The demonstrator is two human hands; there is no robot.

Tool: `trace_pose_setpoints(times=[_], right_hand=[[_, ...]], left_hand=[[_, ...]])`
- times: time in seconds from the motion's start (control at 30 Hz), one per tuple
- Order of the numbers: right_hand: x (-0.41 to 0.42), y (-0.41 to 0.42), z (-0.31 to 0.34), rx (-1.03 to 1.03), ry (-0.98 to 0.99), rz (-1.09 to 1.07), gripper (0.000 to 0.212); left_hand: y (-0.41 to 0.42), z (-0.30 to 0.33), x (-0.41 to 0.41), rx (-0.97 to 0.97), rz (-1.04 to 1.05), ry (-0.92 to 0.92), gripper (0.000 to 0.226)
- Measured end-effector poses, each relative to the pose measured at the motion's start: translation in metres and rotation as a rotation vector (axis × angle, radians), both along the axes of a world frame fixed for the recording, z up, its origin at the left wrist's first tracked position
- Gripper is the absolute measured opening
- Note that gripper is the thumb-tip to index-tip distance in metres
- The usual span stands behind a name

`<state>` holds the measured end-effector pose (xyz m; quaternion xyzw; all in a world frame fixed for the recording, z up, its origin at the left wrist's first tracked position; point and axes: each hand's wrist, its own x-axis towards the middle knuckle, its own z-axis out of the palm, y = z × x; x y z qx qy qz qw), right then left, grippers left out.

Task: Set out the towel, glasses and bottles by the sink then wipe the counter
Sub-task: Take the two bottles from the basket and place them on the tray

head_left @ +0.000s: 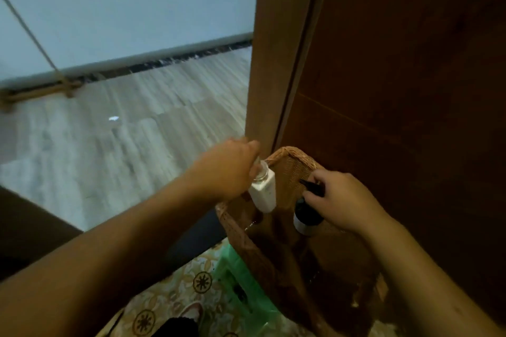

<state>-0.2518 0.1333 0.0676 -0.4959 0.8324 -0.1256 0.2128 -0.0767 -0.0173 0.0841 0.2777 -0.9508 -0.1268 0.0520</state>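
- The inside of the basket [287, 169] is dark, so its bottom is hard to see.
- The left hand [227, 167] is closed around the top of the white bottle [264, 193], hiding the cap. The bottle hangs over the basket.
- The right hand [339, 200] is closed on the dark bottle [305, 213], inside the basket.
- The basket sits beside a brown door [397, 63], on a green stool [241, 282].
- The floor [109, 150] to the left is open.

A wicker basket [284, 172] sits low and centre-right in the frame, against a door [410, 76] filling the right side. Over the basket, the left hand [227, 169] grips one bottle [263, 193]; just right, the right hand [339, 200] grips another bottle [306, 216]. A stool [238, 276] stands below the basket.
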Motion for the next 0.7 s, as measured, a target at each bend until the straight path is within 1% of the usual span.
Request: trace_pose_setpoints(times=[0.1, 0.2, 0.33, 0.47, 0.7], right_hand=[[0.023, -0.004, 0.029, -0.108, 0.041, 0.108, 0.008], [0.056, -0.011, 0.048, -0.197, 0.053, 0.245, 0.011], [0.124, -0.032, 0.067, -0.268, 0.034, 0.462, 0.012], [0.211, -0.053, 0.074, -0.245, -0.055, 0.691, 0.008], [0.406, -0.060, 0.066, -0.184, -0.041, 1.057, 0.008]], left_hand=[[0.018, 0.025, 0.044, -0.112, 0.147, 0.163, 0.022], [0.040, 0.048, 0.099, -0.168, 0.293, 0.239, 0.023], [0.065, 0.067, 0.190, -0.187, 0.478, 0.220, 0.024], [0.095, 0.072, 0.289, -0.189, 0.698, 0.158, 0.021], [0.173, 0.060, 0.484, -0.191, 1.023, 0.101, 0.014]])
